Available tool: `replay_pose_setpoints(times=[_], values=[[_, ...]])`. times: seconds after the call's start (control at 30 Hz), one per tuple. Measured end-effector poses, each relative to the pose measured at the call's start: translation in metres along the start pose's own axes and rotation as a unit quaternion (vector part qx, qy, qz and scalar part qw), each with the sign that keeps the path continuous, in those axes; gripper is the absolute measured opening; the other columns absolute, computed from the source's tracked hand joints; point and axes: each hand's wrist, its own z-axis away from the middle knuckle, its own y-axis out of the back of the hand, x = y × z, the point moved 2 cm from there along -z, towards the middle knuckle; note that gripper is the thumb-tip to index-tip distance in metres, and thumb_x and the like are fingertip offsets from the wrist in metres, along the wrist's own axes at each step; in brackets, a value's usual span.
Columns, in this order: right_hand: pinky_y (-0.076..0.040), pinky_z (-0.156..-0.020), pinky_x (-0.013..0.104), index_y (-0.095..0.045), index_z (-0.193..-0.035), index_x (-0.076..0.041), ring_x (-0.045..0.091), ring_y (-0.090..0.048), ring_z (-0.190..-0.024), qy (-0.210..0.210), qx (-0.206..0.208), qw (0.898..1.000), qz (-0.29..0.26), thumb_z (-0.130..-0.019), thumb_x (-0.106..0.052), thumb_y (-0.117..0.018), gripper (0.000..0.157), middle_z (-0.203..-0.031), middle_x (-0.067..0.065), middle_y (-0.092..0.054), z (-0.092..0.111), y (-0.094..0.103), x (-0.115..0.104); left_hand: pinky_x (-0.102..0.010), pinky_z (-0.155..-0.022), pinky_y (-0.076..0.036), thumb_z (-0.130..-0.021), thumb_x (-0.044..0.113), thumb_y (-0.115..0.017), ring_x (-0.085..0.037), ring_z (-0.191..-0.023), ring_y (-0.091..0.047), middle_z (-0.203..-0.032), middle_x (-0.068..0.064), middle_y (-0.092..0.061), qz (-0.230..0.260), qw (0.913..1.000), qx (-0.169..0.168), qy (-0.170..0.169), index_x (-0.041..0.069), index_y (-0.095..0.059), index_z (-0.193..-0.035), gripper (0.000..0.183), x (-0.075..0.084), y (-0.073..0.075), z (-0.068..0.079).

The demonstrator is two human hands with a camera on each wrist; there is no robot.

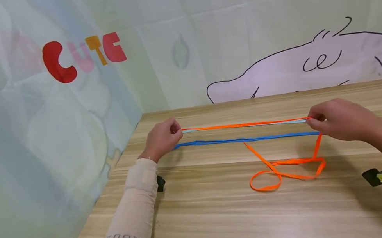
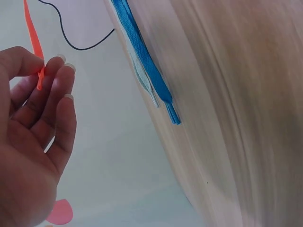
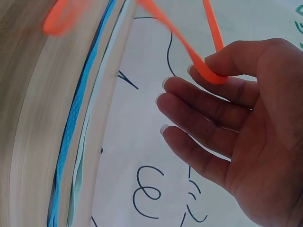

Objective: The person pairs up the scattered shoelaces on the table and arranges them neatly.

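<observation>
An orange shoelace (image 1: 244, 124) is stretched between my two hands above the wooden table. My left hand (image 1: 164, 136) pinches its tipped end between thumb and fingertips. Farther along the lace, my right hand (image 1: 336, 119) pinches it between thumb and index finger, the other fingers loosely bent in the right wrist view. From there the rest of the orange lace hangs down and lies in loose loops on the table. Beneath my hands a doubled blue shoelace (image 2: 144, 52) lies straight across the table. Alongside it lies a pale mint shoelace (image 3: 90, 113), mostly covered by the taut orange one in the head view.
The light wood table (image 1: 224, 221) meets a printed cloth backdrop (image 1: 171, 66) at its back and left edges. Cartoon outlines and coloured letters mark the cloth. Dark camera straps (image 1: 381, 176) sit at the wrists.
</observation>
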Motion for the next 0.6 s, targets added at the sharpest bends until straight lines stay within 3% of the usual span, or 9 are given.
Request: replay_pose_setpoints(times=[0.2,0.6], values=[[-0.047,-0.064,0.036,-0.074,-0.09,-0.012,0.014,-0.054,-0.068,-0.013,0.009,1.0,0.007,-0.098,-0.016,-0.059,0.017,-0.08,-0.005,-0.067,0.006,0.007,0.009,-0.036,-0.068,-0.048,-0.093,0.016,-0.061,-0.019,-0.075,-0.058,-0.083,-0.001,-0.066,0.035,0.9994,0.005,0.006,0.012,-0.065,-0.093,0.006,-0.006,0.004,0.002],[-0.042,-0.059,0.034,-0.072,-0.093,-0.007,0.015,-0.048,-0.065,-0.024,0.02,0.999,0.022,-0.1,-0.017,-0.058,0.019,-0.073,-0.005,-0.057,0.018,0.012,0.024,-0.036,-0.066,-0.047,-0.096,0.019,-0.061,-0.019,-0.072,-0.057,-0.085,-0.001,-0.065,0.027,0.9996,0.005,0.008,0.014,-0.063,-0.096,0.006,-0.014,0.002,0.007]])
